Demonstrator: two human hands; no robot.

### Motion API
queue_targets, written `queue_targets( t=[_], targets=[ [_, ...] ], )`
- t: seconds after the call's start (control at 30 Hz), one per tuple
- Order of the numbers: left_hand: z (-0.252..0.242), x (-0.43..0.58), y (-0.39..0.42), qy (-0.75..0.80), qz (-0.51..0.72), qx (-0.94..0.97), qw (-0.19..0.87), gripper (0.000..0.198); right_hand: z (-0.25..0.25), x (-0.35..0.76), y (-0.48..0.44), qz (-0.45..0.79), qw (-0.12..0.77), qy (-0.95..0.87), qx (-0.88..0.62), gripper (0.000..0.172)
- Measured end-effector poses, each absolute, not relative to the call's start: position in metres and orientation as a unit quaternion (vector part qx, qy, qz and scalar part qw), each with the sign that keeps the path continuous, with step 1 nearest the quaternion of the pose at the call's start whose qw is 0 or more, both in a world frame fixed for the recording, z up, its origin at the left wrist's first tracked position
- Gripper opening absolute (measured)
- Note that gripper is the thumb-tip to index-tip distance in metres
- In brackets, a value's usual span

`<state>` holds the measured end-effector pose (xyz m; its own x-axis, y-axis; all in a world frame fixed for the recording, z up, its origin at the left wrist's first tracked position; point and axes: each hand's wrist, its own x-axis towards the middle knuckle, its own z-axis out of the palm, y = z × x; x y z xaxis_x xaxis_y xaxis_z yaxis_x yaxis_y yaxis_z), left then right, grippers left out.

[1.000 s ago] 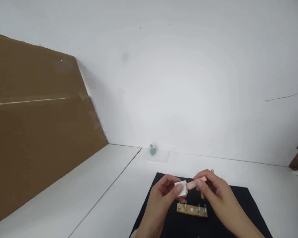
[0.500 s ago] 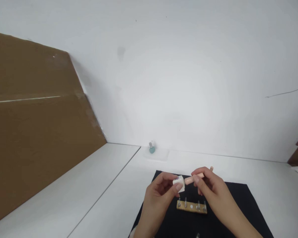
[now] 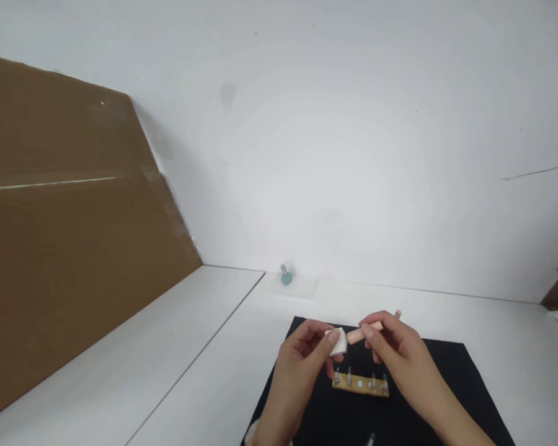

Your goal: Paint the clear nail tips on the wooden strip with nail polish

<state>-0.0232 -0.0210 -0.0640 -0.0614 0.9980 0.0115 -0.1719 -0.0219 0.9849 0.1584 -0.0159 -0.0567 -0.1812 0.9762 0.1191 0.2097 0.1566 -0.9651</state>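
Note:
Between the thumb and fingers of my left hand (image 3: 302,359) is a small white pad (image 3: 336,342), its exact kind unclear. My right hand (image 3: 393,347) grips a slim peach-pink pen-shaped tool (image 3: 357,335), which points left; its front end meets the pad's right edge. The tool's rear end (image 3: 398,314) sticks out behind my right fingers. Just below both hands lies a tan strip (image 3: 360,385) bearing several upright clear pieces that look like nail tips on small stands.
A black mat (image 3: 335,415) lies under the strip on the white table (image 3: 204,384). Another clear piece (image 3: 371,439) shows at the bottom edge. Near the wall, a teal bottle (image 3: 286,277) is by a translucent sheet (image 3: 302,288). A brown board (image 3: 74,248) stands at left.
My left thumb has shifted up onto the pad's face, and the pad has turned slightly against the tool's front end. My right hand keeps its hold nearly in place.

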Motion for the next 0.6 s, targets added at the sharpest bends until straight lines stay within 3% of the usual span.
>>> queue_targets(
  t=[0.37, 0.6],
  targets=[
    [-0.0640, -0.0235, -0.0206, 0.467, 0.540, 0.411, 0.568, 0.043, -0.0588, 0.1598, -0.0137, 0.404, 0.393, -0.661, -0.495, 0.039],
    [-0.0648, -0.0242, -0.0183, 0.472, 0.536, 0.413, 0.565, 0.042, -0.0595, 0.1611, -0.0129, 0.418, 0.412, -0.651, -0.481, 0.035]
  ],
)
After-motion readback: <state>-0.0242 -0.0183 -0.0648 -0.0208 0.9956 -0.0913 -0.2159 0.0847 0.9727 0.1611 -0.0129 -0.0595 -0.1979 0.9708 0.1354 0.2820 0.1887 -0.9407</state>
